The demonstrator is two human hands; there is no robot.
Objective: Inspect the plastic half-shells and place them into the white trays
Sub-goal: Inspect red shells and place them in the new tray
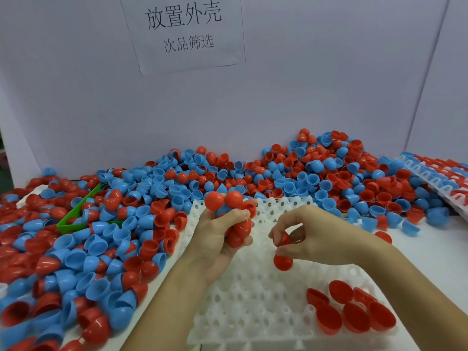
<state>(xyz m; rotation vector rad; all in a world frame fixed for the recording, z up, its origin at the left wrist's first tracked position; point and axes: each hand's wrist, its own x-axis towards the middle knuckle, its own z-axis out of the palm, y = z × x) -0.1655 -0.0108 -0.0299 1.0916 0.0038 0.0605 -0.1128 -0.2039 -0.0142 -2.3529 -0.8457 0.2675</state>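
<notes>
We see a worktop (430, 249) backed by a pale wall with a paper sign (184, 34), and across its far and left parts a large heap of red and blue half-shells (157, 188), which we judge to be the unsorted bulk, so most of the task is left. In front of us lies a white tray (253, 295) with many pockets, nearly all vacant; a small cluster of seated red shells (352, 310) fills its near right corner, so filling has only begun. At the far right a second white tray (435, 173) appears already loaded with red and blue shells. A green bin (76, 214) sits half buried in the heap at left; its purpose we cannot tell. The left hand (217, 239) holds its grip closed around a handful of red shells (228, 206) above the tray. The right hand (311, 231) pinches one red shell (282, 239) between its fingertips over the tray's middle, and another loose red shell (283, 261) shows just below it.
</notes>
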